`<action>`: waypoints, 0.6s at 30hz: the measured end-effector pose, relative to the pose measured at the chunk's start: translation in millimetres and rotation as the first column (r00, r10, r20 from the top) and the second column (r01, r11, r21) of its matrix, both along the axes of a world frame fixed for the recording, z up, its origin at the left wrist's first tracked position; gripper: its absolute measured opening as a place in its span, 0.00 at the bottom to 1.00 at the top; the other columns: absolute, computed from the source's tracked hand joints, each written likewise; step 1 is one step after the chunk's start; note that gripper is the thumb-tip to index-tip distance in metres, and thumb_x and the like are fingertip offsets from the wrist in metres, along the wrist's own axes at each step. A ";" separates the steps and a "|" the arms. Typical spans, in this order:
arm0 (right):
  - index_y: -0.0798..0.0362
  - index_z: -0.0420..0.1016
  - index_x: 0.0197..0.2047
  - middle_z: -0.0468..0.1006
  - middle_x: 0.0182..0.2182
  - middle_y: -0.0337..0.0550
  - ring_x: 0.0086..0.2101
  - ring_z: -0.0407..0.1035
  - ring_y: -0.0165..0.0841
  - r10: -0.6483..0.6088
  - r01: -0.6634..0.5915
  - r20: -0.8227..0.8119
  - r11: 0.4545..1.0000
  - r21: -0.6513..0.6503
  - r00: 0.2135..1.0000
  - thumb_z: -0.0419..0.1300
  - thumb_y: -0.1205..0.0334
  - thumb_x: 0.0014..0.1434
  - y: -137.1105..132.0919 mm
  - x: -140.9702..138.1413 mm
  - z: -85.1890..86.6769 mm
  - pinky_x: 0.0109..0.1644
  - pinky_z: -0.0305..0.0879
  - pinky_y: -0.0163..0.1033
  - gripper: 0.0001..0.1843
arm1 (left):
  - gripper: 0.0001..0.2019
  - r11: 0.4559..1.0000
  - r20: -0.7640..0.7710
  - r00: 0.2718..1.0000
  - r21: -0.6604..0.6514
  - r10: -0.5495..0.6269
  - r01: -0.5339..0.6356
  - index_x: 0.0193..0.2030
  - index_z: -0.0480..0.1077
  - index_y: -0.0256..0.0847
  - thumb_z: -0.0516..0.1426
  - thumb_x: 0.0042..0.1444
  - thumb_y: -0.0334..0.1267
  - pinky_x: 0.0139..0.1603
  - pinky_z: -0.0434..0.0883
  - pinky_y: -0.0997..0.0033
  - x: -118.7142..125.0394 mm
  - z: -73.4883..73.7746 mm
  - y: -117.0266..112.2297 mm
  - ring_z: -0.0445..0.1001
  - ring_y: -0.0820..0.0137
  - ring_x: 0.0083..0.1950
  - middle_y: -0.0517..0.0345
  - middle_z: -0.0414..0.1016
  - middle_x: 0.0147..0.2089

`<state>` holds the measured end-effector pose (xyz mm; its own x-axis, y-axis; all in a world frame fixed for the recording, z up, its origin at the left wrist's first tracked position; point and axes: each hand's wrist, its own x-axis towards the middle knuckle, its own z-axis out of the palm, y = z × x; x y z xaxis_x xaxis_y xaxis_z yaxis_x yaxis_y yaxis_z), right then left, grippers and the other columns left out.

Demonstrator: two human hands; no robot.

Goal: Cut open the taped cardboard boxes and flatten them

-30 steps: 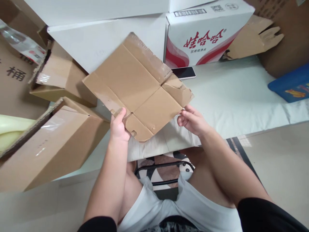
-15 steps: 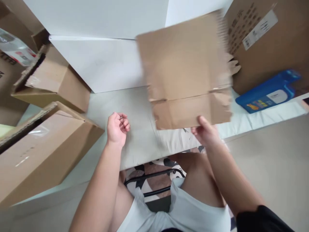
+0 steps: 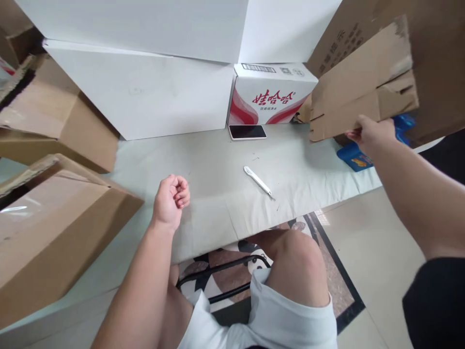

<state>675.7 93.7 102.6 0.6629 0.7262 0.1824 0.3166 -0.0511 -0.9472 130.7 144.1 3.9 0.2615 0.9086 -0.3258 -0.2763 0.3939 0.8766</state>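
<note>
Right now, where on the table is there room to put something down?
Bare cloth lies between the left hand, the phone and the white box, and between the white tool and the blue pack. The brown boxes crowd the left; the right hand holds a cardboard sheet over the right end.

1 camera, worn on the head, looks forward and steeply down over the worktop [image 3: 218,165] at close range, from stacked boxes [image 3: 152,97] to the person's knee [image 3: 296,254].
</note>
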 end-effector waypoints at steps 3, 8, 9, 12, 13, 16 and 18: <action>0.45 0.60 0.27 0.71 0.24 0.33 0.29 0.73 0.29 -0.222 0.222 0.011 0.972 -0.073 0.975 0.68 0.68 0.54 28.3 6.2 3.4 0.37 0.72 0.43 0.18 | 0.19 1.000 -0.011 1.000 -0.020 -0.004 0.004 0.22 0.61 0.43 0.57 0.48 0.56 0.17 0.46 0.77 3.2 1.0 2.4 0.43 0.78 0.17 0.68 0.43 0.18; 0.49 0.69 0.34 0.76 0.33 0.43 0.37 0.75 0.35 -0.266 0.265 0.036 0.920 -0.289 0.963 0.70 0.67 0.49 17.2 -39.9 -14.6 0.45 0.77 0.46 0.14 | 0.14 1.000 -0.052 0.999 -0.002 0.009 -0.010 0.23 0.60 0.43 0.54 0.50 0.49 0.19 0.45 0.77 8.8 2.1 6.4 0.43 0.78 0.18 0.69 0.43 0.18; 0.50 0.70 0.35 0.77 0.34 0.43 0.37 0.75 0.35 -0.228 0.231 0.049 0.921 -0.312 0.973 0.69 0.69 0.49 13.7 -55.7 -19.8 0.47 0.76 0.47 0.13 | 0.13 1.000 -0.084 0.996 0.010 0.003 -0.003 0.23 0.59 0.43 0.54 0.50 0.48 0.19 0.43 0.76 10.2 1.9 6.1 0.42 0.78 0.18 0.70 0.43 0.18; 0.51 0.75 0.35 0.79 0.37 0.43 0.38 0.75 0.35 -0.025 0.060 0.102 0.931 -0.359 0.994 0.68 0.71 0.48 10.0 -119.7 -31.0 0.54 0.74 0.51 0.11 | 0.12 0.993 -0.255 0.967 0.103 -0.025 0.052 0.22 0.55 0.44 0.53 0.50 0.45 0.21 0.42 0.72 13.6 1.4 0.4 0.41 0.77 0.20 0.69 0.42 0.18; 0.51 0.76 0.36 0.80 0.38 0.45 0.39 0.76 0.36 0.153 -0.066 0.195 0.918 -0.391 0.969 0.66 0.68 0.51 10.9 -147.4 -32.1 0.55 0.74 0.52 0.08 | 0.14 0.980 -0.342 0.939 0.176 -0.028 0.093 0.22 0.53 0.44 0.54 0.51 0.45 0.22 0.43 0.72 14.2 1.4 -3.0 0.42 0.76 0.21 0.68 0.43 0.19; 0.50 0.77 0.41 0.82 0.41 0.47 0.42 0.78 0.40 0.612 -0.469 0.362 0.782 -0.410 0.704 0.63 0.62 0.57 15.5 -246.4 -27.5 0.53 0.76 0.53 0.08 | 0.18 0.882 -0.644 0.765 0.359 -0.002 0.305 0.19 0.50 0.43 0.53 0.56 0.43 0.27 0.50 0.69 14.4 0.1 -13.4 0.51 0.74 0.25 0.64 0.47 0.20; 0.50 0.77 0.47 0.82 0.45 0.49 0.45 0.78 0.42 0.793 -0.691 0.459 0.590 -0.417 0.400 0.61 0.61 0.60 18.9 -317.1 -20.1 0.52 0.77 0.52 0.12 | 0.18 0.848 -0.723 0.691 0.363 -0.005 0.386 0.18 0.56 0.42 0.53 0.57 0.41 0.30 0.55 0.67 13.2 -3.7 -17.4 0.56 0.71 0.26 0.62 0.55 0.19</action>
<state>358.6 112.6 82.5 -0.3464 0.9269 0.1446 0.7318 0.3634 -0.5766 143.9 126.6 0.2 0.3327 0.9417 -0.0503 0.4965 -0.1295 0.8583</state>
